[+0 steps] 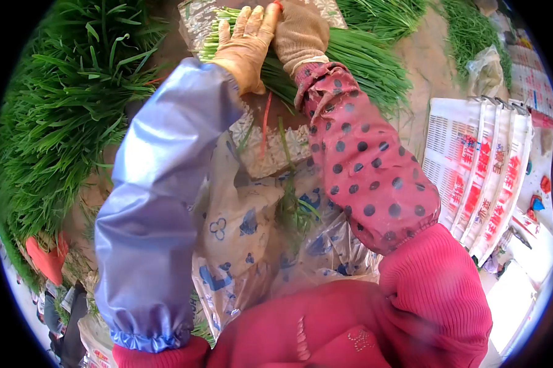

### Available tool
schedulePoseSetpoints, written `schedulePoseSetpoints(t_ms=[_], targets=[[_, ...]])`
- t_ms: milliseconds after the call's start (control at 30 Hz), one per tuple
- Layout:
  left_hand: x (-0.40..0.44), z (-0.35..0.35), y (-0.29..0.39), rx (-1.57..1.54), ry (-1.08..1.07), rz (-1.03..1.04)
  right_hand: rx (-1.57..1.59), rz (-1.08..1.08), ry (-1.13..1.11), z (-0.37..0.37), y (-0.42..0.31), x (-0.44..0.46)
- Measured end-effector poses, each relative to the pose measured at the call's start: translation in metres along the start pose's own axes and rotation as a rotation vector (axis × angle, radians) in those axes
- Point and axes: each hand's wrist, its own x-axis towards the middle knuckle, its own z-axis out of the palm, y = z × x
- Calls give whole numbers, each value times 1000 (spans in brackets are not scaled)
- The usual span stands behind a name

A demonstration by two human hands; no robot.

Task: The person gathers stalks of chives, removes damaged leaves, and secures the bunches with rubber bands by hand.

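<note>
A bunch of long green leafy stalks (365, 61), looking like garlic chives, lies across a speckled board (270, 147), its pale cut ends to the left. My left hand (247, 46), in a yellowish rubber glove, rests on the pale end with fingers stretched out. Right beside it, my right hand (301, 34), in a brown knit glove, is closed over the bunch. A bit of red tie (278, 5) shows at its fingertips; the grip is partly hidden. A thin red strip (266, 122) hangs below the bunch.
A large heap of green stalks (68, 104) fills the left side. More stalks (387, 15) lie at the top right. Printed white packaging (479, 172) is stacked on the right. Clear patterned plastic (239, 239) covers my lap. An orange-red object (47, 257) lies lower left.
</note>
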Motion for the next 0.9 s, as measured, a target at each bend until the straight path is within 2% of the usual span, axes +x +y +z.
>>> schedulePoseSetpoints(t_ms=[67, 100, 167, 200, 233, 267, 300, 333, 367, 400, 433, 467, 500, 533, 567, 600, 700, 767, 800, 900], targets=[[-10, -11, -15, -240, 268, 350, 37, -9, 1, -2, 1, 0], [-19, -19, -23, -235, 263, 356, 65, -14, -2, 1, 4, -1], [-42, -30, -37, -144, 520, 661, 32, -8, 54, -2, 1, -4], [-51, -24, -37, -193, 531, 772, -7, -13, 109, -4, -1, -4], [-68, -19, -38, 10, 178, 728, -29, -85, 204, -1, 0, -5], [-79, -6, -30, 227, 132, 731, -35, -89, 202, 1, 1, -6], [-77, -3, -26, 233, 149, 809, -50, -139, 60, -3, 0, -3], [-54, 11, -21, 237, 91, 844, -132, -184, 9, -21, 16, 27], [-41, 19, -20, 107, 169, 907, -136, -280, 117, -21, 21, 25], [-41, 30, -12, 158, -29, 842, -274, -187, 58, -26, 19, 22], [-35, 37, -5, 95, -96, 877, -161, -126, 74, -31, 23, 16], [-41, 33, -2, 106, -333, 769, -263, -147, 173, 17, 25, 6], [-50, 43, -10, 166, -420, 734, -272, -64, 203, 8, 3, -1], [-53, 35, -6, 166, -439, 690, 51, 85, -160, 3, -5, -1], [-56, 68, -21, 158, -318, 751, 137, 50, -80, 5, -3, -9], [-57, 56, -15, 114, -175, 812, 204, 13, 21, -17, -5, -8], [-71, 79, -28, 139, -14, 812, 241, -2, 99, 6, -13, -15], [-66, 72, -21, 73, -92, 743, 230, 1, 95, 1, -10, -11], [-62, 54, -11, -32, -280, 637, 217, 11, 74, -3, -8, -10], [-60, 36, -5, -57, -347, 504, 190, 16, 64, -11, -2, -7]])
